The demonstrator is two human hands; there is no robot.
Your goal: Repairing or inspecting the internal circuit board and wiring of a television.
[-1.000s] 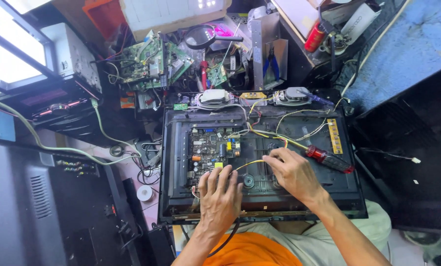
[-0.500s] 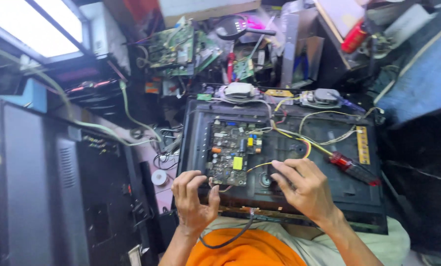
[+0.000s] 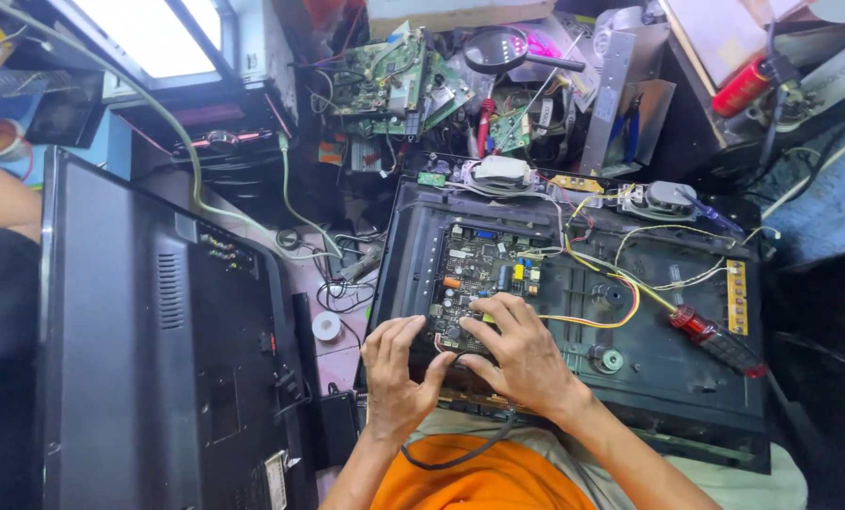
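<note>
Both hands are down on the open back of the black monitor chassis, right at its near left corner. The left hand rests with fingers spread and loosely curled on the chassis edge, just beside the green circuit board; it grips nothing that shows. The right hand lies over the lower edge of that board, fingers bent and pressed onto the components, and whether it pinches anything underneath cannot be told. The two hands touch at the thumbs. Yellow and red wires run from the board across the chassis to the right, and a red-handled screwdriver lies loose on the chassis, well apart from the right hand. A black cable loops below the wrists over the orange cloth. To the left stands a black rear cover, with a small roll of white tape on the floor between.
</note>
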